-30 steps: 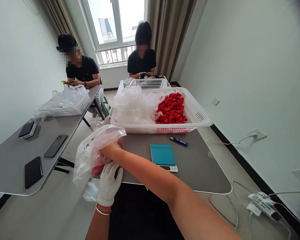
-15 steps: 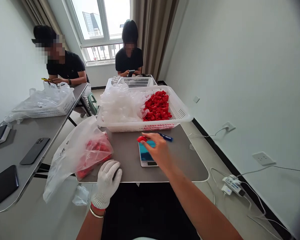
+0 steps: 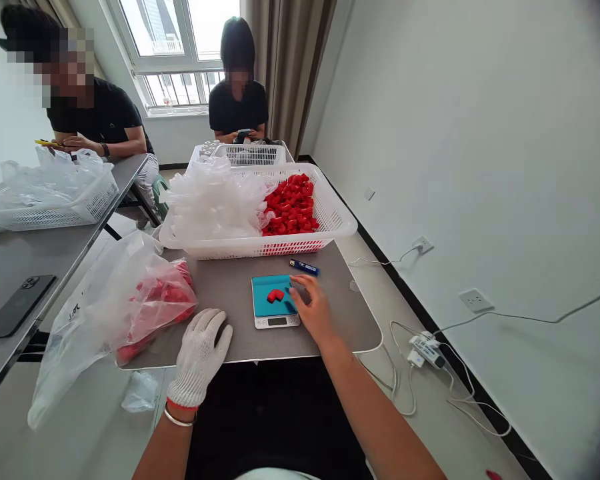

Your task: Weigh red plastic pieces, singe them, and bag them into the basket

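Observation:
A small red elbow pipe fitting lies on the blue plate of a digital kitchen scale. Bare, my right hand is at the scale's right edge, fingers apart and holding nothing. My left hand, in a white knitted glove, rests on the table's front edge with its thumb apart from the fingers. Just beyond that glove slumps a clear plastic bag of red fittings, hanging partly over the table's left edge. A blue marker-like stick lies behind the scale.
A large white basket across the back of the table holds plastic bags and loose red fittings. Two people sit beyond. To the left, another table carries a phone and a basket. A power strip with cables lies right.
My right hand has let go of the red elbow fitting, which now lies on the scale, and has drawn back to the right. The view has turned slightly rightward.

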Demonstrator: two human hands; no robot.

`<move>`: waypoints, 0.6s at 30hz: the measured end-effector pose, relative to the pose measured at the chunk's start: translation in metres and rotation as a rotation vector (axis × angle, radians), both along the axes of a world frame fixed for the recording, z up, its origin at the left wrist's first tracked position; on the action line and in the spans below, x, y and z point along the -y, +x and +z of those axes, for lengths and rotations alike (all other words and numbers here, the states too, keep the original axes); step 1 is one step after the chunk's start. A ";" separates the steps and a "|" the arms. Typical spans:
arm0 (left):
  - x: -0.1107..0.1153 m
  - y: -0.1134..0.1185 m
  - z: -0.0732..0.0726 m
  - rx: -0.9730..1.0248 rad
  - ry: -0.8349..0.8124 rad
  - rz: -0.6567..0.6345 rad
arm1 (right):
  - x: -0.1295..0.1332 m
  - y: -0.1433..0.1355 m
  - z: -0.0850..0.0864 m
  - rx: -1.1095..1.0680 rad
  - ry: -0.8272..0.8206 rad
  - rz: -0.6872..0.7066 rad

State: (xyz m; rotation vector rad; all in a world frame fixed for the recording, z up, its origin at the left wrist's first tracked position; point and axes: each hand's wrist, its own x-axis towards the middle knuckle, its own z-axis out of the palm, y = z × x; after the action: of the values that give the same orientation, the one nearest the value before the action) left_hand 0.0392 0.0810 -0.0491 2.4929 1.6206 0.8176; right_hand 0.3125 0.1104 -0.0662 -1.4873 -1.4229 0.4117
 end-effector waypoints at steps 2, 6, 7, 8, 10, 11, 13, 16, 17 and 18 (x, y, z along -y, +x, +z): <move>0.000 0.000 0.000 -0.008 0.003 0.000 | 0.001 0.003 -0.004 -0.041 -0.061 -0.120; 0.000 0.001 0.001 -0.014 0.005 0.005 | 0.004 0.004 -0.009 0.016 -0.130 -0.133; 0.000 0.001 0.001 -0.015 0.004 0.005 | 0.007 0.005 -0.010 0.029 -0.143 -0.113; 0.000 0.001 0.001 -0.016 0.003 0.005 | 0.010 0.007 -0.010 0.037 -0.158 -0.085; -0.001 0.001 0.000 -0.015 -0.002 0.001 | 0.019 0.013 -0.012 0.052 -0.191 -0.007; -0.001 0.001 0.000 -0.014 -0.004 -0.001 | 0.025 0.015 -0.012 0.063 -0.202 0.030; -0.001 0.001 0.000 -0.013 -0.007 -0.003 | 0.034 0.016 -0.013 0.092 -0.217 0.065; -0.002 0.001 0.000 -0.016 0.000 0.001 | 0.042 0.003 -0.011 0.142 -0.200 -0.028; -0.001 0.001 0.000 -0.017 0.002 0.002 | 0.044 -0.006 -0.010 0.162 -0.192 -0.073; -0.001 0.001 0.000 -0.019 0.004 0.002 | 0.044 -0.017 -0.009 0.183 -0.185 -0.113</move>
State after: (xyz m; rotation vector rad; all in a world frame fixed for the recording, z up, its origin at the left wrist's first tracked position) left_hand 0.0406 0.0823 -0.0486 2.5097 1.6291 0.8004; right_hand 0.2960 0.0662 -0.0747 -1.7841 -1.4656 0.3514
